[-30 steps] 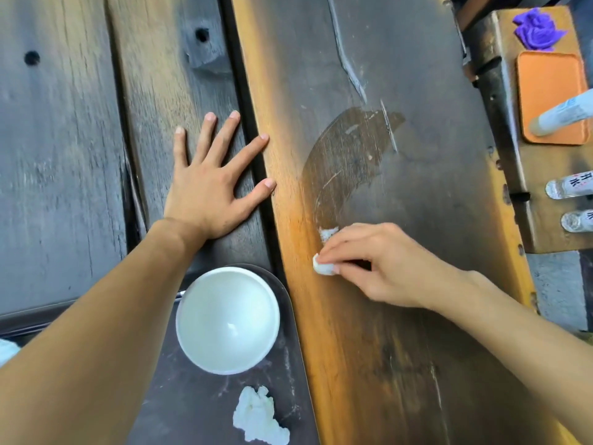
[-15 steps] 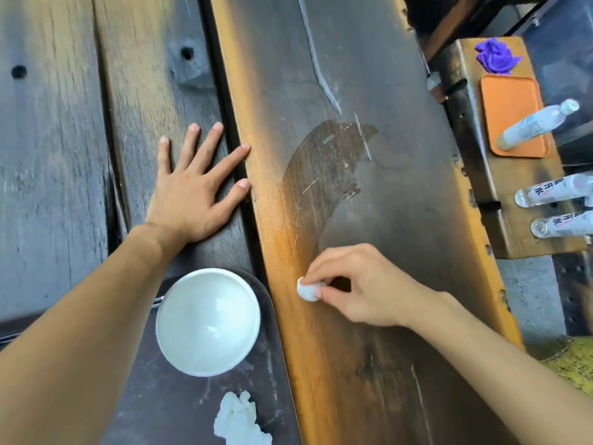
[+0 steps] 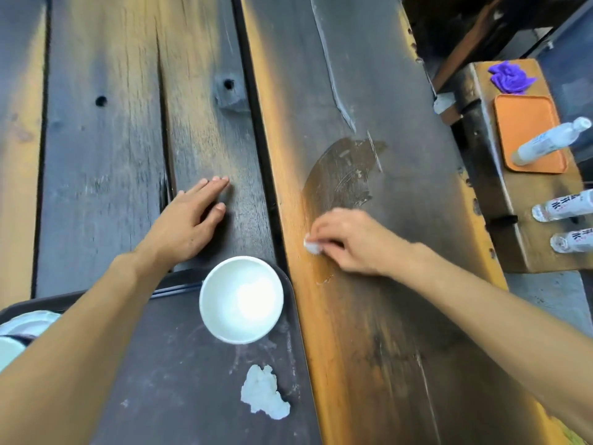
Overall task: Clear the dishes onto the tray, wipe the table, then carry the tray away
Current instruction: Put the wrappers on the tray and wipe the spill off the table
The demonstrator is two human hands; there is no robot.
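Note:
A dark tray point(image 3: 179, 396) lies at the near left of the wooden table point(image 3: 369, 75). On it stand a white bowl point(image 3: 240, 300), a crumpled white tissue point(image 3: 263, 393) and, at the far left edge, partly hidden white dishes point(image 3: 19, 329). My right hand point(image 3: 353, 242) is pinched on a small white wad of tissue point(image 3: 312, 247), pressed against the right plank just below a wet wiped patch point(image 3: 343, 168). My left hand point(image 3: 189, 220) rests on the middle plank beyond the tray, fingers together, holding nothing.
A wooden bench point(image 3: 526, 200) runs along the right side, carrying an orange tray point(image 3: 526, 130), a purple cloth point(image 3: 510, 78) and three clear bottles, one point(image 3: 552, 142) on the orange tray, two point(image 3: 564, 208) nearer. Dark gaps run between the table planks.
My right hand has dragged the wad toward me and left, lengthening the wet streak. My left hand's spread fingers have drawn together and lifted slightly. The view has shifted, showing more of the tray.

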